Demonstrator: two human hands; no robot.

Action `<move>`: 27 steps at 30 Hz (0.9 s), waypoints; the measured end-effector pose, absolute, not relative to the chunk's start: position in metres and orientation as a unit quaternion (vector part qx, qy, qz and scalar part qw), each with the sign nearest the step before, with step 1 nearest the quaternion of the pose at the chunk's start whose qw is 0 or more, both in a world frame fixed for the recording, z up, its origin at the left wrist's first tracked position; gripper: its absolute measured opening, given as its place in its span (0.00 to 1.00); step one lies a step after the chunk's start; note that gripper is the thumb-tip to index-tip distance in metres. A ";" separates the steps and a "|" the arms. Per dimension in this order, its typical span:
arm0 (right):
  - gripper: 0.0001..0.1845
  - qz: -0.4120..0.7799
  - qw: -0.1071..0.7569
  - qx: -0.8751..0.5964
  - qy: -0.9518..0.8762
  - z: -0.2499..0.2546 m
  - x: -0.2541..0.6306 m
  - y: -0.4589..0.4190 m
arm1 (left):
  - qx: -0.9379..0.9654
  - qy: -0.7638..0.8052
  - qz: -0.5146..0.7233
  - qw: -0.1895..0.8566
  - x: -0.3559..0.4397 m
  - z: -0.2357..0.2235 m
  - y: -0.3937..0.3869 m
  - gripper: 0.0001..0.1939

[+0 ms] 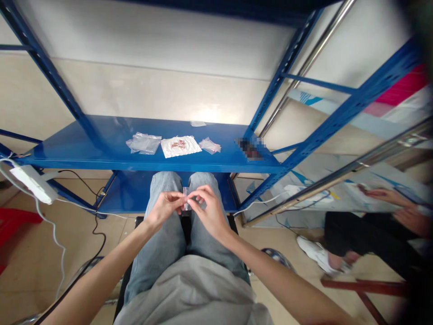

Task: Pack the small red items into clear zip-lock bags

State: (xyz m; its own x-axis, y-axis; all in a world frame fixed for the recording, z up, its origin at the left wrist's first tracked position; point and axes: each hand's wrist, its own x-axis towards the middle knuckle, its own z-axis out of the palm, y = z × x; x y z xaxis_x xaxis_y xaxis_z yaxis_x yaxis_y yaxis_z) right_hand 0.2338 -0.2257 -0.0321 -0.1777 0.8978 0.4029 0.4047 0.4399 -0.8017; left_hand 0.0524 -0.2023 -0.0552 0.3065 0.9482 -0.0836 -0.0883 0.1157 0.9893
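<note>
left hand (166,206) and right hand (210,213) pinching small clear bag (186,192) over lap (203,241), long axis running away toward blue shelf (101,146), contents unclear, reddish pieces (178,144) on white sheet (193,145), clear bags (144,143) beside it

One head-worn camera, looking forward and steeply down over the wearer's jeans (162,243). Forearms (115,255) enter close, from the bottom edge; left hand (166,205) and right hand (209,211) near centre, slightly farther. Blue metal shelf (101,146) beyond, wall (169,95) behind. Wide view: I spot a neighbour's white sneaker (314,251) at right.
</note>
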 end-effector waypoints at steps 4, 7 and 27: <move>0.12 0.385 0.422 -0.429 -0.700 -0.038 0.233 -0.227 | 0.503 0.386 0.428 0.644 0.054 -0.053 -0.206 0.19; 0.17 0.432 0.413 -0.425 -0.680 -0.042 0.234 -0.225 | 0.513 0.383 0.428 0.638 0.055 -0.052 -0.208 0.20; 0.15 0.402 0.406 -0.460 -0.680 -0.049 0.234 -0.218 | 0.640 0.373 0.367 0.563 0.054 -0.046 -0.210 0.21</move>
